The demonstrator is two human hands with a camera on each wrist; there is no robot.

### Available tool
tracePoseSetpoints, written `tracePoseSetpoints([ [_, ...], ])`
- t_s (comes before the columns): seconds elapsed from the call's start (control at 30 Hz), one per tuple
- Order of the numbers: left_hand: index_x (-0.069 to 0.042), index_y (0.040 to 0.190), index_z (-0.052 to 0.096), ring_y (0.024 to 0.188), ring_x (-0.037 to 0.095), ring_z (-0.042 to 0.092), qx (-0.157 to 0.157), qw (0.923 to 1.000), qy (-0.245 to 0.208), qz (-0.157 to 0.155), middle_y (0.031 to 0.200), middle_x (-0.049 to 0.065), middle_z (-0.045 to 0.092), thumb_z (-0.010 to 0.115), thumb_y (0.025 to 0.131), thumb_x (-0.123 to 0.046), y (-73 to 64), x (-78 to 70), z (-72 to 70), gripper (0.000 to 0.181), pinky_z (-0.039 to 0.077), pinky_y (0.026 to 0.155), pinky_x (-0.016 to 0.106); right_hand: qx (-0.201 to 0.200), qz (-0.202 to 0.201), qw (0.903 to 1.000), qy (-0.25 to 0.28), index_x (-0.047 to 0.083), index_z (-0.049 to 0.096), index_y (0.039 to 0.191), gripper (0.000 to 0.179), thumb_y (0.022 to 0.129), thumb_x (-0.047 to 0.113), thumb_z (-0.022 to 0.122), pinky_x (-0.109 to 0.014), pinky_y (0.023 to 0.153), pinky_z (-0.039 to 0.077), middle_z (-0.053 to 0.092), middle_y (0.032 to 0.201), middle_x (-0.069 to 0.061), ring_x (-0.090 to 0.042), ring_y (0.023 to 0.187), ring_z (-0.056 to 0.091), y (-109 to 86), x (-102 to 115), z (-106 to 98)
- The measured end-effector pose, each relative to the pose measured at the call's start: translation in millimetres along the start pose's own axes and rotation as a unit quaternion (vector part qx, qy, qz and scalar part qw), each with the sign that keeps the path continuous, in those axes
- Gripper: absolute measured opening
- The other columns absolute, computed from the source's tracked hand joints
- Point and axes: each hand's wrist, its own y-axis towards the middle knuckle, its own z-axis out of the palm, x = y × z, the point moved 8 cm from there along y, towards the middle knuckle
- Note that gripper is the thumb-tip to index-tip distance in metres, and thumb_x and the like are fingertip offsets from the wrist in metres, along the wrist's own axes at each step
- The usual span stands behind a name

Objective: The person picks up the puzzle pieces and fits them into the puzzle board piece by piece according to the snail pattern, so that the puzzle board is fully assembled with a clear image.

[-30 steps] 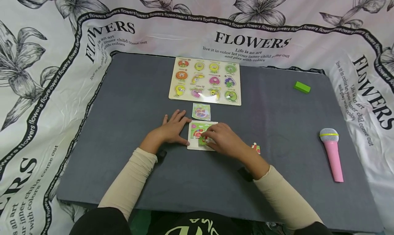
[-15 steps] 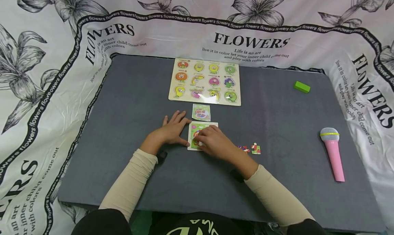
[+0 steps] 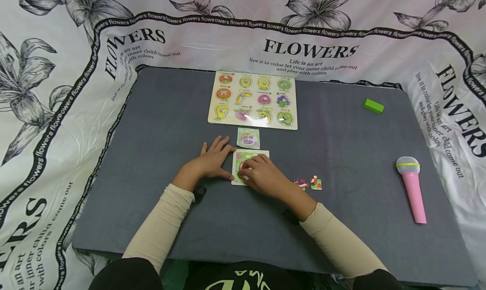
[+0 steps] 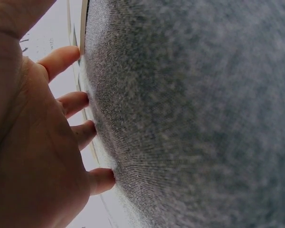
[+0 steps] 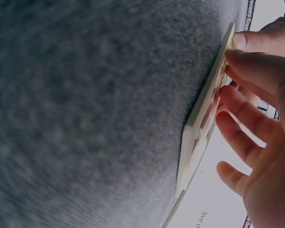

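A small framed jigsaw board (image 3: 234,165) lies on the grey cloth in front of the person. My left hand (image 3: 211,161) rests flat with spread fingers, its thumb and index fingertips at the board's left edge. The left wrist view shows those fingertips (image 4: 102,181) on the cloth. Over the board's lower left, my right hand (image 3: 262,175) pinches a green jigsaw piece (image 3: 240,178) down against it, mostly hidden by the fingers. In the right wrist view, thumb and index finger meet at the board's surface, the other fingers loosely bent. Two loose jigsaw pieces (image 3: 301,184) lie right of that hand.
A square picture card (image 3: 248,138) sits just beyond the jigsaw board. Behind it lies a larger board of fruit pictures (image 3: 273,125). A green block (image 3: 373,106) is at the far right, and a pink toy microphone (image 3: 413,197) lies near the right table edge.
My right hand has moved left with the green jigsaw piece to the board's lower left, uncovering a second loose piece on the cloth. My left hand stays in place.
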Motion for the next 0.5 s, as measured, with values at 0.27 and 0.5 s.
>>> tracePoseSetpoints([
  [0.27, -0.021, 0.15, 0.033, 0.15, 0.032, -0.009, 0.002, 1.0, 0.0, -0.002, 0.164, 0.011, 0.0, 0.079, 0.076, -0.05, -0.9, -2.3, -1.0, 0.092, 0.0, 0.113, 0.067, 0.032, 0.022, 0.9991, 0.015, 0.021, 0.071, 0.112, 0.024, 0.088, 0.02, 0.072, -0.047, 0.104, 0.037, 0.062, 0.112, -0.001, -0.024, 0.111, 0.055, -4.3, -4, 1],
  [0.5, -0.021, 0.15, 0.033, 0.15, 0.031, -0.008, -0.002, 1.0, 0.002, -0.003, 0.164, 0.011, 0.001, 0.079, 0.077, -0.049, -1.4, -3.2, 0.0, 0.091, 0.0, 0.113, 0.066, 0.02, 0.051, 0.9982, 0.026, 0.017, 0.068, 0.12, 0.036, 0.085, 0.023, 0.076, -0.046, 0.102, 0.037, 0.063, 0.114, -0.004, -0.024, 0.109, 0.055, -18.9, -16, -16],
])
